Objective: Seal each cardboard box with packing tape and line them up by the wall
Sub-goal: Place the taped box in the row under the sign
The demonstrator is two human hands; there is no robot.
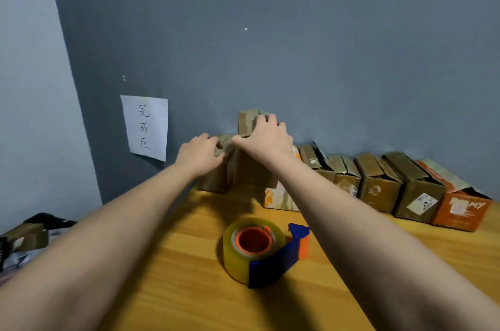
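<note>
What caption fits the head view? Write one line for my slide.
Both hands, left hand and right hand, set cardboard boxes against the wall, tape dispenser on the table.

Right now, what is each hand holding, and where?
The right hand grips the taller box at its top; the left hand grips the shorter box at its top corner.

Yellowish clear tape roll (pixel 253 248), orange core, blue dispenser; brown cardboard boxes (pixel 378 187), one orange printed box (pixel 460 210); honey wood-grain worktop (pixel 189 290); slate-blue wall (pixel 297 46).
</note>
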